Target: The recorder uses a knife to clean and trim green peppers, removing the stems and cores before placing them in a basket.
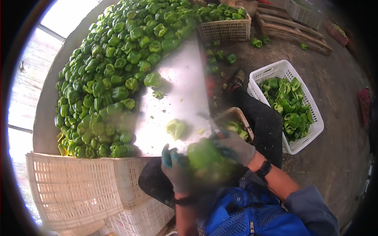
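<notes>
Over my lap, a large green bell pepper (206,154) is held between my hands, its lower part smeared by blur. My left hand (175,169), in a grey glove with teal fingertips, grips its left side; some of those fingers are hidden. My right hand (235,146), gloved alike, is closed around a small knife (215,126) whose blade points up and away over the table's edge. A pale green pepper (175,129) lies just beyond on the shiny metal table (187,90).
A big heap of green peppers (114,70) covers the table's left side. To the right stands a white crate (320,128) of peppers, with a smaller basket (249,128) by my leg. White crates (75,188) are stacked at lower left. A wooden pallet (291,33) lies farther back.
</notes>
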Action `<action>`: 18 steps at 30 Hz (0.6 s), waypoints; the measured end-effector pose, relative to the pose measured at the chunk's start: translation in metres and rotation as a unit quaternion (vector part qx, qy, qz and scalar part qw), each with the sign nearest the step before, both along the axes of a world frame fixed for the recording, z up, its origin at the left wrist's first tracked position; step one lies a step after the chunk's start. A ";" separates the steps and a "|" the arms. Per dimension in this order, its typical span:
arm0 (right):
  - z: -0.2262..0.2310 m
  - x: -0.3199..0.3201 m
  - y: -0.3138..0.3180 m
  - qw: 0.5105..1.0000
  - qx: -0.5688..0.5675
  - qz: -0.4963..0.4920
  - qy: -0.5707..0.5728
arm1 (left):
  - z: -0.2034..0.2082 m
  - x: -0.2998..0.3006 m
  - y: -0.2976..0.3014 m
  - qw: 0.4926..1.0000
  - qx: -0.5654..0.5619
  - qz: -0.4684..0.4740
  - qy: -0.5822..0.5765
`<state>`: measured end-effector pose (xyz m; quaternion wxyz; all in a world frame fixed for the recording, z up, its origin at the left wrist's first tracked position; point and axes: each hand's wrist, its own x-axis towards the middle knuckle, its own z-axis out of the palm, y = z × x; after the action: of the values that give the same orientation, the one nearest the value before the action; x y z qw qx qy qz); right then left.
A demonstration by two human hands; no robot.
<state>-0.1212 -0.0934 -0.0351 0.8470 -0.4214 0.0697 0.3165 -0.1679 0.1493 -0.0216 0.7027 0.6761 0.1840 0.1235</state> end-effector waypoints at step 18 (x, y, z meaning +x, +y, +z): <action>0.032 -0.040 -0.188 0.665 -0.670 -0.248 -0.220 | -0.058 0.124 0.053 0.662 0.726 -0.184 0.014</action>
<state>-0.1612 -0.2813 -0.0031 0.3746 -0.8996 0.1764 -0.1391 -0.0438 0.2022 -0.0798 -0.0058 0.9936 -0.0824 0.0768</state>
